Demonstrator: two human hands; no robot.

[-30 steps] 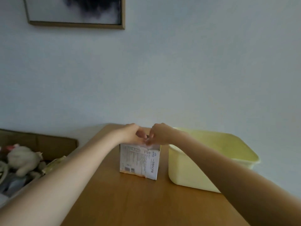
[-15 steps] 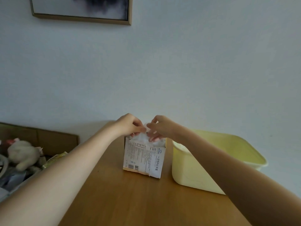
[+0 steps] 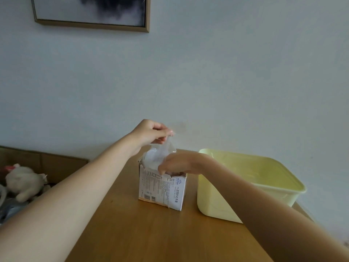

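Note:
A white printed glove box [image 3: 162, 190] stands upright on the wooden table [image 3: 151, 233]. My left hand [image 3: 151, 134] is raised above it and pinches a thin clear plastic glove [image 3: 164, 151] that stretches up out of the box's open top. My right hand [image 3: 177, 163] rests on the top of the box, its fingers curled over the near top edge. The inside of the box is mostly hidden by the glove and my right hand.
A pale yellow plastic tub [image 3: 251, 188] stands right of the box, almost touching it. Left of the table, lower down, a cardboard box [image 3: 47, 161] holds a white plush toy [image 3: 22, 181]. A framed picture [image 3: 90, 12] hangs on the wall.
Both hands were together at the box top. My left hand has since risen, drawing a clear glove upward, and my right hand has dropped onto the box's top edge.

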